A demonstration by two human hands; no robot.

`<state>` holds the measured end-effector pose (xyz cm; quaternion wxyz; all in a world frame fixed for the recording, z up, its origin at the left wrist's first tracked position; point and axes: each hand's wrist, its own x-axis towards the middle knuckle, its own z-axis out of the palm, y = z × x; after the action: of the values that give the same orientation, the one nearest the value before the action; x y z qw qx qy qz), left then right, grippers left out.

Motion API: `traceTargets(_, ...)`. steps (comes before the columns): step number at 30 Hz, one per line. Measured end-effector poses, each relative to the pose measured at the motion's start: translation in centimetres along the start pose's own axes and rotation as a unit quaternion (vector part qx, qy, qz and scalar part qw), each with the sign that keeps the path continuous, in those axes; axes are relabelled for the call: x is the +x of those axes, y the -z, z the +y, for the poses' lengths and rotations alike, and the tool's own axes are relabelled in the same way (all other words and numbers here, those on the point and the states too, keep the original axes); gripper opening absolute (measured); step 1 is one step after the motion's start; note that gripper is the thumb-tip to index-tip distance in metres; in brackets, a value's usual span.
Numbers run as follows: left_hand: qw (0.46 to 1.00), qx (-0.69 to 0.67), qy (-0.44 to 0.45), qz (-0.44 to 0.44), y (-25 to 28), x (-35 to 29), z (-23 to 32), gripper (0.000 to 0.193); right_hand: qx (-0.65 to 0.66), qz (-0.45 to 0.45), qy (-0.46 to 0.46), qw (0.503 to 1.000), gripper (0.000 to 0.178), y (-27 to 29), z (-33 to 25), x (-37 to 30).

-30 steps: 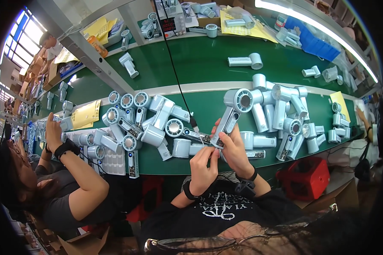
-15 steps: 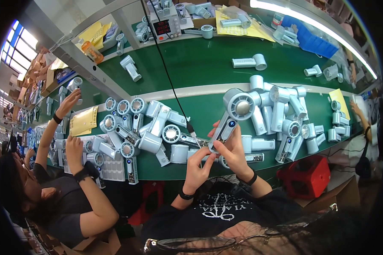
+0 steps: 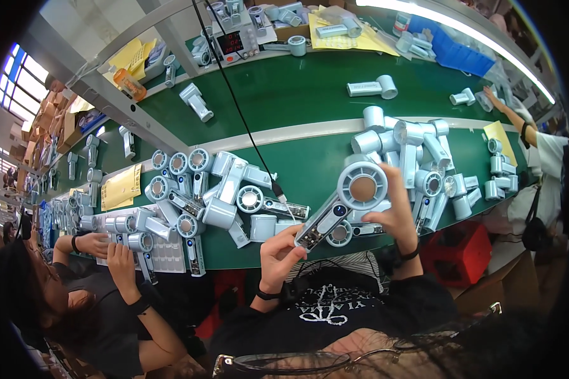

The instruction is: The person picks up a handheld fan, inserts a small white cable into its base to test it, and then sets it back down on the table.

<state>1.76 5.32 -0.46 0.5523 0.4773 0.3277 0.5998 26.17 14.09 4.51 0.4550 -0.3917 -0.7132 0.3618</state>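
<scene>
Green smooth tabletop (image 3: 310, 151) spans a crowded workroom, bearing loose heaps of pale blue plastic handheld fans (image 3: 221, 213); above its near edge, one pale blue fan with a round vented head and copper-coloured centre (image 3: 336, 211) is held tilted, head up to the right, circuitry showing at the handle's lower end; the left hand (image 3: 278, 261) is clamped on that end; the right hand (image 3: 397, 211), apart from the left, spreads thumb and fingers beside the head, though I cannot tell whether they touch it; a black cable (image 3: 276, 189) dangles near the left hand; a red plastic stool (image 3: 458, 254) stands at right.
</scene>
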Motion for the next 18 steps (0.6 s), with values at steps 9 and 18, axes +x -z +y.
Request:
traceTargets(9,0.994,0.041,0.076,-0.060,-2.2,0.5,-0.8,0.024,0.025,-0.113,0.211,0.971,0.082,3.3,1.4,2.5)
traceTargets(18,0.964,0.257,-0.056,-0.024,-9.3,5.9,-2.8,0.032,0.005,-0.018,0.217,0.976,0.078,9.8,3.7,1.1)
